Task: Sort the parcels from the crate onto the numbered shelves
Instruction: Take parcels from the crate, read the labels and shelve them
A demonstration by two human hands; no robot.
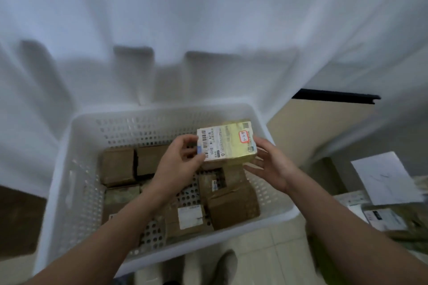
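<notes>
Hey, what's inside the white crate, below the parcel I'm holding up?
Several brown cardboard parcels lie on the white crate's perforated floor, one with a white label. The lifted parcel, left hand and right hand cover the middle, so anything there is hidden.

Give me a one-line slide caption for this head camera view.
Left hand grips and right hand steadies a labelled yellow parcel above a white crate of brown parcels.
</notes>
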